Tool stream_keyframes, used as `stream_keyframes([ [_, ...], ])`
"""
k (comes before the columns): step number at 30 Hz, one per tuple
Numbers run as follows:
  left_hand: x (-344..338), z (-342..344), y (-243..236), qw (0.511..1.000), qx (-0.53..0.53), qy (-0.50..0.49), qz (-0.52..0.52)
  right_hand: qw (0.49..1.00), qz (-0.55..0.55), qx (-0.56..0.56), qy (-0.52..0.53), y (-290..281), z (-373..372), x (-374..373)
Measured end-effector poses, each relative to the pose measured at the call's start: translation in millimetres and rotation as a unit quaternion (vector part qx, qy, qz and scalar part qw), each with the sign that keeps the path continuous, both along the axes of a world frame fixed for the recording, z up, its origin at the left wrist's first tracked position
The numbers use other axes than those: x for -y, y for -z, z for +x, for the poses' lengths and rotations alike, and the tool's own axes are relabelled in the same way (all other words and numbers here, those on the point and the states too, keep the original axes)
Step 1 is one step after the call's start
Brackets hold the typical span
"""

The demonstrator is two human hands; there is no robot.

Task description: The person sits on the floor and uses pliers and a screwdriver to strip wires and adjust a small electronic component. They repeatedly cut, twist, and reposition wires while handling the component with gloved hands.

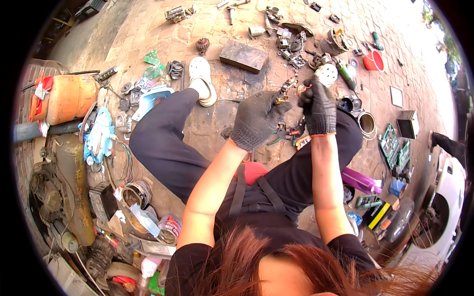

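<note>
The small metal part (285, 90) was located below and right of the dark block (243, 55). The gloved left hand (257, 118) was curled closed on its lower end; the right hand (318, 106) was fisted, contents indeterminable. The part appeared light and rigid, with fragile projections, best gripped by its body. Well below-left of the block, a can (170, 226) bore printed lettering.

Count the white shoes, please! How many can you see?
2. One white shoe is left of the dark block; the other shoe is just beyond the gloved right hand, which partly hides it.
</note>
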State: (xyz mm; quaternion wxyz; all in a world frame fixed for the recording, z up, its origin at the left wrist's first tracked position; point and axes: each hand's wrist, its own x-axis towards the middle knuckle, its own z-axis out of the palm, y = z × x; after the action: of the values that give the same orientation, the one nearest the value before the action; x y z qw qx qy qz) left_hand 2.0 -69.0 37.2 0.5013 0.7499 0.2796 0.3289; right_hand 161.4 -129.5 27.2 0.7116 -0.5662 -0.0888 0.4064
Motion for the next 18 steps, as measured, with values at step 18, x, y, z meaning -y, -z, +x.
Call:
stream_keyframes([
  [18,-28.1,12.3,28.6,0.991,-0.085,-0.100,-0.031,0.967,-0.101,0.231,-0.042,-8.4,16.0,-26.6],
])
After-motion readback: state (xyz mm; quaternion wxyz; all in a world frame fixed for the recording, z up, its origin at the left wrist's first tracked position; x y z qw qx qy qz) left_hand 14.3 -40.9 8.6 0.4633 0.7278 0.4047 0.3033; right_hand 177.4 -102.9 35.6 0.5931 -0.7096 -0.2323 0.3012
